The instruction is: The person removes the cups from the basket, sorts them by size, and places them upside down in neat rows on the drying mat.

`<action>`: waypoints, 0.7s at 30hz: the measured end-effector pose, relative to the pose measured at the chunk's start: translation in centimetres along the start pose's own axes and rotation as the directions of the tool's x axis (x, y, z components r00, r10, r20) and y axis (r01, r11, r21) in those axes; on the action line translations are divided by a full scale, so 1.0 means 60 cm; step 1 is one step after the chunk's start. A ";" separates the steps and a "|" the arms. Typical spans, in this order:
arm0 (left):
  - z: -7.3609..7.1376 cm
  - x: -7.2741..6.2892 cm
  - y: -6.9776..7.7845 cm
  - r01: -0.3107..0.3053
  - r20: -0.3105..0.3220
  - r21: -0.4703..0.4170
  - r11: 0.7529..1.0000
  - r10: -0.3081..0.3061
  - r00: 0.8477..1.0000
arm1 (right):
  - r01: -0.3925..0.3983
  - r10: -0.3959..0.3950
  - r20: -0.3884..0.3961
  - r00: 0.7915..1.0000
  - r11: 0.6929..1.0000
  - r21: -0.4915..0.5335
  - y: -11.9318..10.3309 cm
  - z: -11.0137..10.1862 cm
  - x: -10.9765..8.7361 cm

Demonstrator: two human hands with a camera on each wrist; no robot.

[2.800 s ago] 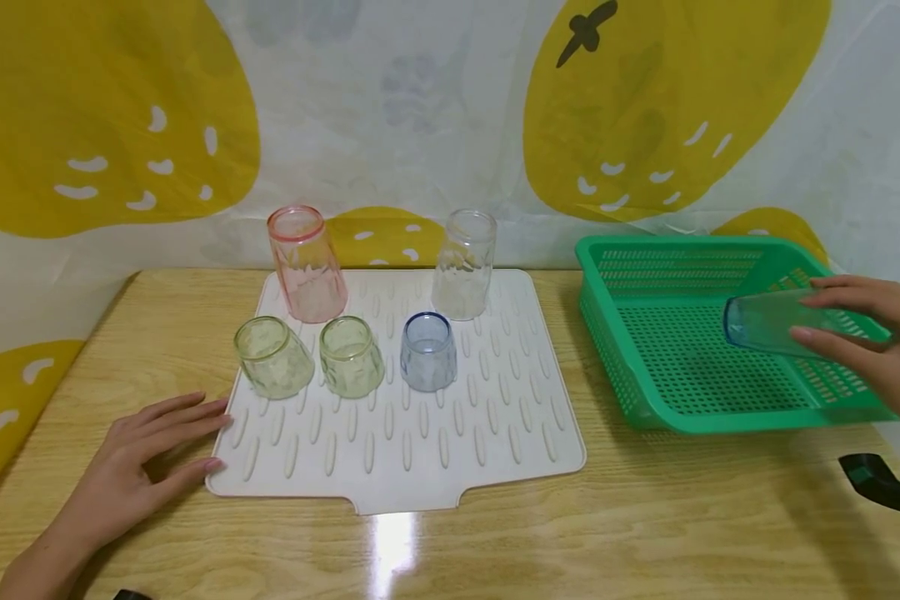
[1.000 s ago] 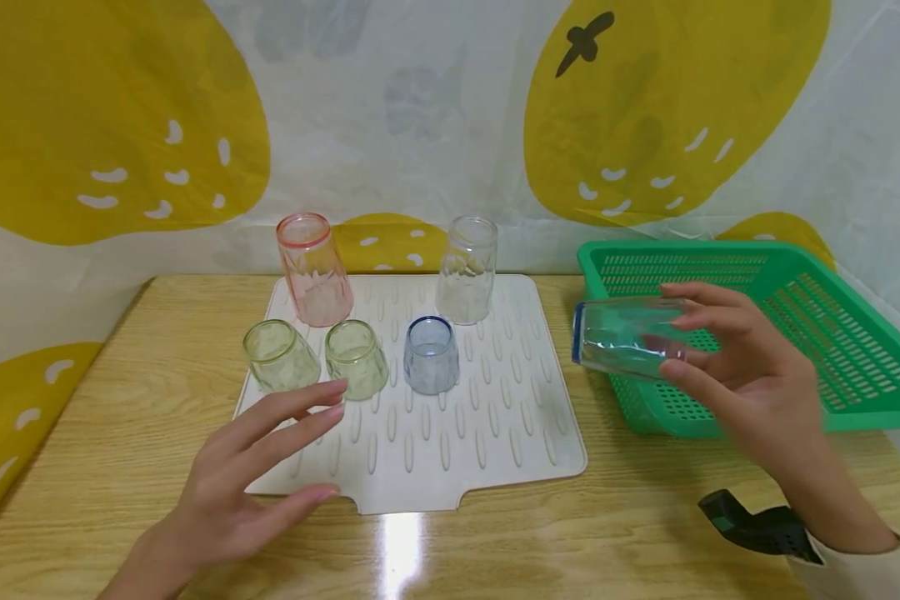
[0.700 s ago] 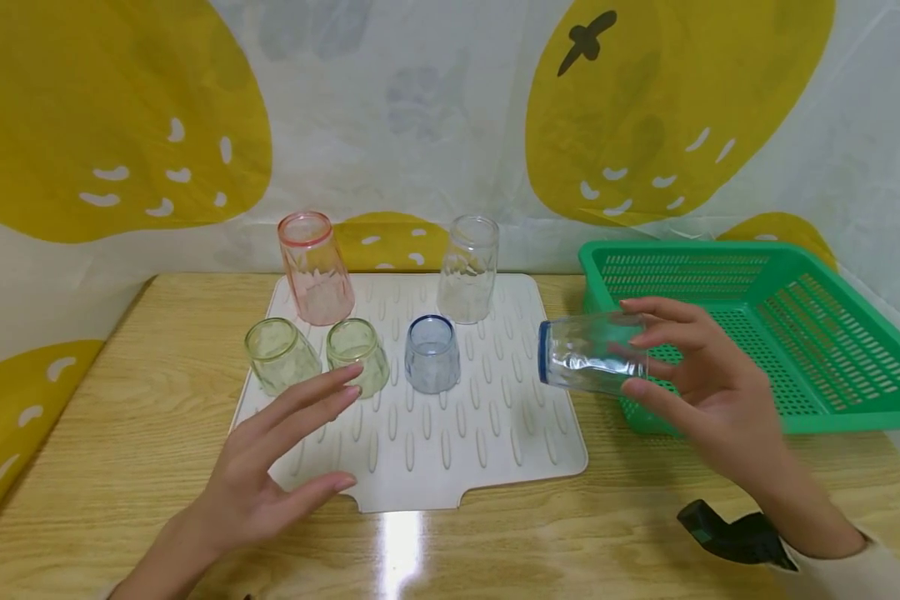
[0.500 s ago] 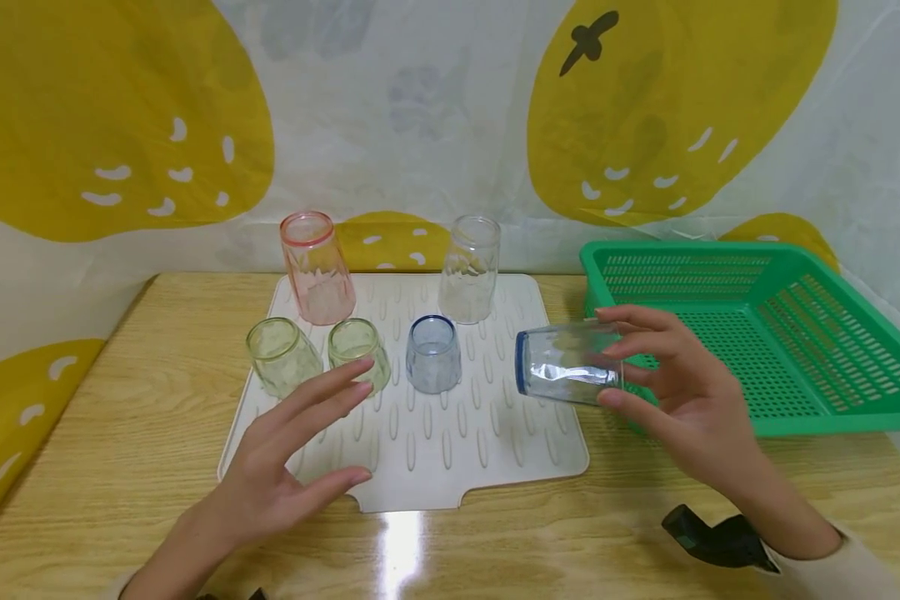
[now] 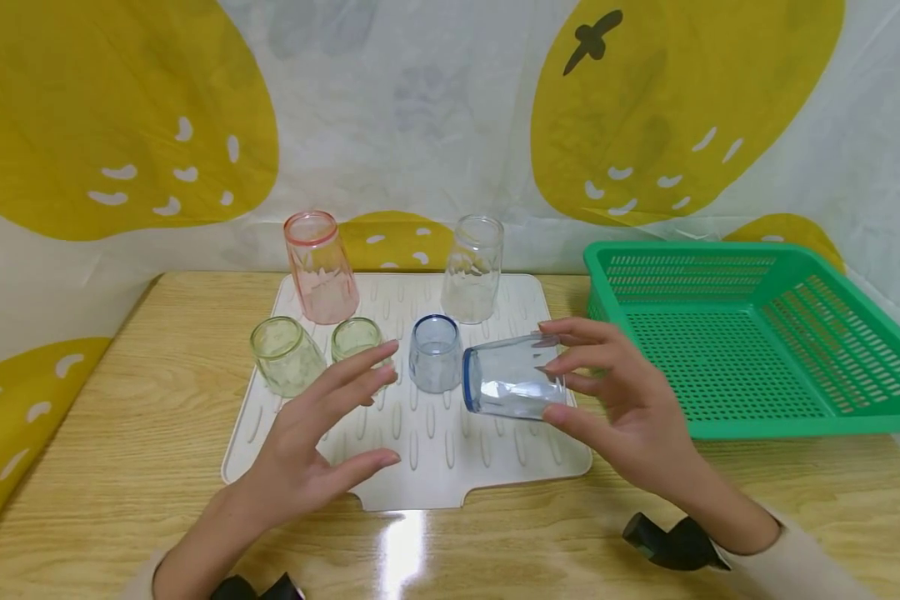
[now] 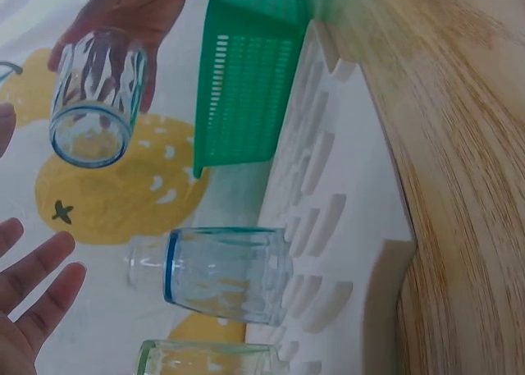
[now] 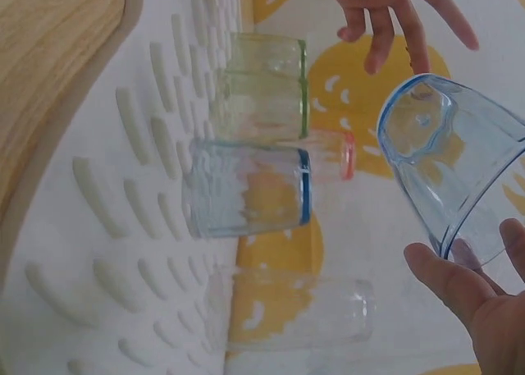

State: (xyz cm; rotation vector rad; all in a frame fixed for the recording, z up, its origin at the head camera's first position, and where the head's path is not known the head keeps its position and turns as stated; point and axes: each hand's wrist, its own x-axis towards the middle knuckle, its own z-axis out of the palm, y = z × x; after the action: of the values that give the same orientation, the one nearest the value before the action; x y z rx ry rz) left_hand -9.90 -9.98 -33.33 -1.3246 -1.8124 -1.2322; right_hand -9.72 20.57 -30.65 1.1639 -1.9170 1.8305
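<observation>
My right hand (image 5: 630,404) pinches a light blue drinking glass (image 5: 513,377) between thumb and fingers. The glass lies on its side in the air over the white ribbed mat (image 5: 487,450), blue-edged end pointing left. My left hand (image 5: 307,442) hovers over the mat's left part with fingers spread and nothing in them. It partly covers one short green glass (image 5: 355,336); another green glass (image 5: 288,358) stands left of it. A short blue glass (image 5: 435,354) stands just left of the held one. Behind are a tall pink glass (image 5: 321,271) and a tall clear glass (image 5: 472,271).
A green plastic basket (image 5: 720,425) with slotted sides stands on the wooden table (image 5: 157,375) right of the mat. A white cloth (image 5: 390,133) with yellow fruit print hangs behind the table.
My right hand has carried the blue glass left, from over the basket to over the mat. My left hand has risen from the mat's left edge and moved right. The standing glasses stay put.
</observation>
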 end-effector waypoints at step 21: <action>0.033 -0.005 -0.001 0.158 0.130 -0.008 0.987 -0.156 0.979 | -0.028 0.026 0.089 0.996 0.999 0.021 0.015 0.065 0.000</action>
State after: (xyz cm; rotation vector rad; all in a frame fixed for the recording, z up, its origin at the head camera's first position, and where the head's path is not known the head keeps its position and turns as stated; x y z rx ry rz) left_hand -9.73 -8.33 -34.42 -1.3194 -2.0347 -1.2729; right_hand -9.01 16.89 -32.01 1.2532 -1.9737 1.8479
